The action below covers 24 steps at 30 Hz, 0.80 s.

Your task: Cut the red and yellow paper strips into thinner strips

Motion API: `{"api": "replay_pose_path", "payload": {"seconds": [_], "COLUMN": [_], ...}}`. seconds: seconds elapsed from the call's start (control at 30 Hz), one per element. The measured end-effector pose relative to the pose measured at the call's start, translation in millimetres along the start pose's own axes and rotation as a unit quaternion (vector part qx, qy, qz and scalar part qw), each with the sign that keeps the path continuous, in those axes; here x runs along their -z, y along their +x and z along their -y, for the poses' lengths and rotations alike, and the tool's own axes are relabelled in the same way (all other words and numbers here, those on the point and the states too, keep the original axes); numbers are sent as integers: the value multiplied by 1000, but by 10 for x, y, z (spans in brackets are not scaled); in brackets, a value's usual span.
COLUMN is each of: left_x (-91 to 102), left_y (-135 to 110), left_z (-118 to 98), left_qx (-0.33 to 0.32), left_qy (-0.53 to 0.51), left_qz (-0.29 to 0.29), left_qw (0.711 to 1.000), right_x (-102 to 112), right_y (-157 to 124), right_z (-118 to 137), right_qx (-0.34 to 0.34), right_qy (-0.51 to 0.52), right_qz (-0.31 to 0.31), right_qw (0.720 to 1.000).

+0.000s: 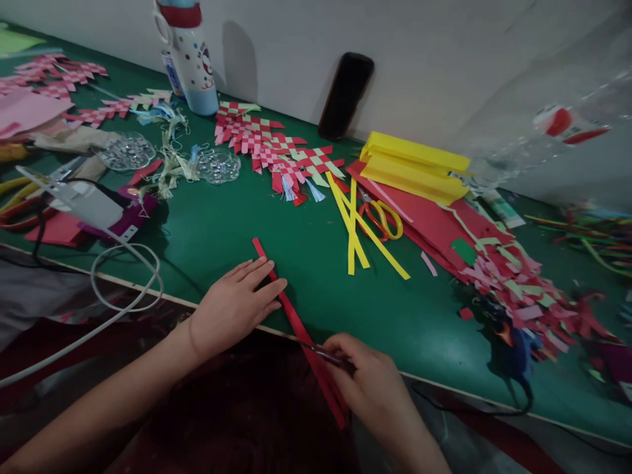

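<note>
A long red paper strip (pixel 295 318) runs slantwise over the table's front edge, its lower end hanging past it. My left hand (pixel 239 296) lies on the upper part of the strip, fingers stretched out and pressing it to the green table. Lower down, my right hand (pixel 368 378) is closed around a pair of scissors (pixel 323 353), whose narrow dark blades cross the strip near the edge. The handles are mostly hidden inside my fingers. I cannot tell whether the blades are apart. Several yellow paper strips (pixel 351 227) lie crossed farther back.
Red-and-yellow-handled scissors (pixel 382 217) lie beside folded yellow paper (pixel 415 168) and red sheets. Paper scraps (pixel 523 283) are heaped at right. Woven paper fish shapes (pixel 266 141), a bottle (pixel 190 59) and a phone (pixel 346 95) are at the back. A white cable (pixel 133 296) loops at left.
</note>
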<state>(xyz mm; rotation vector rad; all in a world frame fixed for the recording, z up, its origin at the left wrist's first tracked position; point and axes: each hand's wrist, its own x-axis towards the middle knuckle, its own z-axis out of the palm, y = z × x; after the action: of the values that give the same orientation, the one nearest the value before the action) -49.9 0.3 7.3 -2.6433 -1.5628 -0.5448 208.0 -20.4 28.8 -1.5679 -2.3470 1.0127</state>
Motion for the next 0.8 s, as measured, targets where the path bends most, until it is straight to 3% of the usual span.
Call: {"api": "replay_pose_path", "payload": {"seconds": [0.2, 0.37, 0.57, 0.8], "left_x": [-4, -41, -41, -54], "left_y": [54, 53, 47, 45], "left_z": [-14, -10, -4, -11], "left_qx": [1, 3, -4, 2], "left_qy": [-1, 2, 1, -2], "left_qz": [-29, -42, -49, -55], "left_qw": [1000, 999, 999, 998], "right_x": [74, 163, 117, 111], "right_y": [17, 52, 168, 327], "right_z": [-138, -259, -207, -96], "right_qx": [31, 89, 164, 194], "right_qy": [-51, -144, -158, -175], "right_qz": [-100, -177, -154, -135], "right_qw": [993, 969, 962, 956]}}
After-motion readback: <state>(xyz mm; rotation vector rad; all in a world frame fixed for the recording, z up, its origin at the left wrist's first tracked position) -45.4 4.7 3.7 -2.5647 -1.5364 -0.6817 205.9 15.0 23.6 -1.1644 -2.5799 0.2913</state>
